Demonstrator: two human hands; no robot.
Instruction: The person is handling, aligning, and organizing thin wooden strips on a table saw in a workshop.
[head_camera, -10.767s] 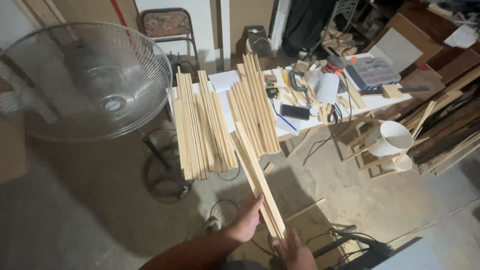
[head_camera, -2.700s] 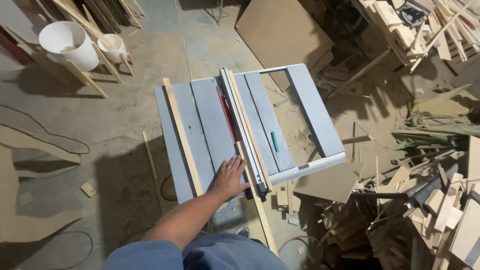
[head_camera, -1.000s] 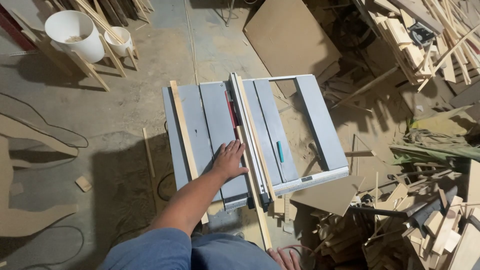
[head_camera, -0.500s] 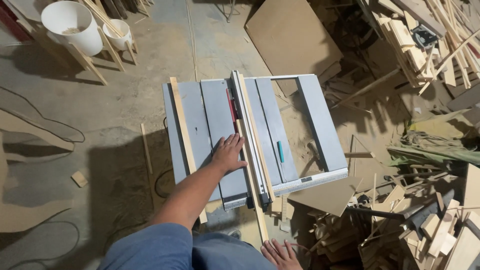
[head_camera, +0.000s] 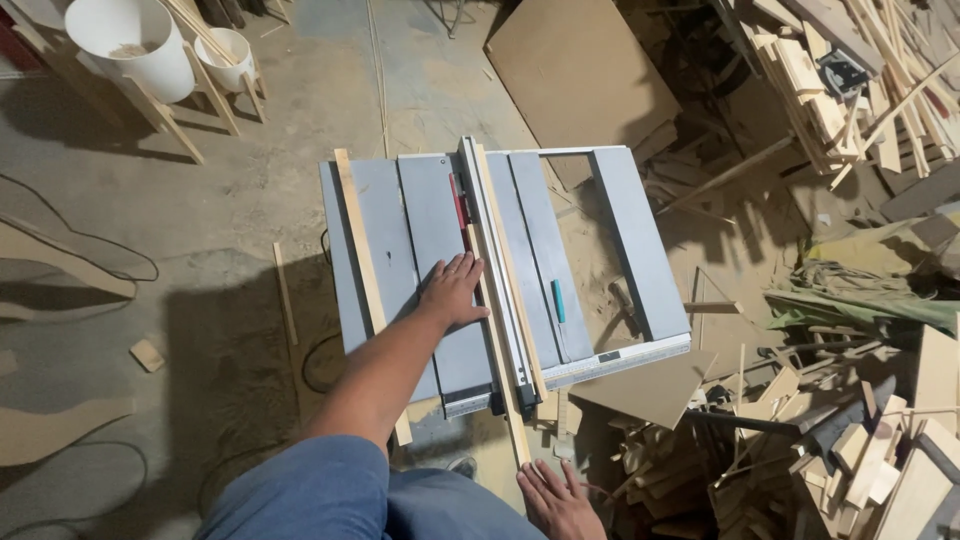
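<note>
Head view: left hand (head_camera: 452, 292) fingers (head_camera: 462, 266) spreading flat, pressing wood strip (head_camera: 497, 345) on saw bench (head_camera: 420, 215); right hand (head_camera: 556, 497) open below; scrap-littered floor (head_camera: 200, 220).

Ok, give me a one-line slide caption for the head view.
Left hand flat on a grey table saw, pressing a thin wood strip against the fence; right hand open below its near end.

right hand (head_camera: 556, 500) cut off at bottom edge, scrap pile (head_camera: 860, 440) cropped right
</note>
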